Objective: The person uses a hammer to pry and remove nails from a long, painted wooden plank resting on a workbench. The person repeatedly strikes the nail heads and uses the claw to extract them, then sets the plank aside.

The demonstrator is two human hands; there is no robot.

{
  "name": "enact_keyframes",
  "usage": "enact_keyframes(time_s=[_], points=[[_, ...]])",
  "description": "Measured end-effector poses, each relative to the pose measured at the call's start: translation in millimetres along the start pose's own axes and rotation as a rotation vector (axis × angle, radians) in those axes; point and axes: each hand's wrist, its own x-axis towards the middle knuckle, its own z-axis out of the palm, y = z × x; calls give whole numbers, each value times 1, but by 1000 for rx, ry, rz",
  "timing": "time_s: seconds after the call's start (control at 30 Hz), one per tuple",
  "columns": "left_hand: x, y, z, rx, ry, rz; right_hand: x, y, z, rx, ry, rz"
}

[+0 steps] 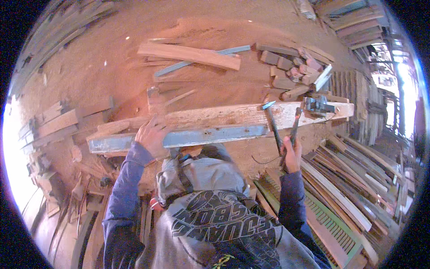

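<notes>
A blue-painted wooden board (215, 134) lies crosswise before me, along the near side of a long, worn wooden beam (201, 115). My left hand (151, 136) is over the board's left part, its fingers bent across the far edge and holding it. In my right hand (292, 154), to the right of the board's end, is a slim dark tool with an orange tip (295, 123); its exact kind is unclear. Just left of that hand a hammer (271, 117) lies with its head on the beam and its handle end close to my fingers.
A dark metal hand plane (318, 106) sits on the beam's right end. Beyond are loose planks (190, 55) and a heap of short wood blocks (291, 69) on sawdust-covered ground. Stacked strips (340, 193) and a green slatted panel (329, 224) lie at the near right.
</notes>
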Motion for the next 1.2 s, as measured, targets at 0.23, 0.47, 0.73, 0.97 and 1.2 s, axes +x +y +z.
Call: enact_keyframes(time_s=[0.23,0.47,0.73,0.97,1.2], points=[[1,23,-26,104,129,-86,153,99,-38,-696,89,-485],[32,92,-39,-598,634,-460,221,165,-31,-953,199,-550],[73,137,2,-1090,734,-328,165,148,-12,-936,160,-612],[67,131,0,-866,647,-270,120,175,9,-535,4,-556],[61,130,-1,-812,604,-201,105,169,-21,-739,32,-577]])
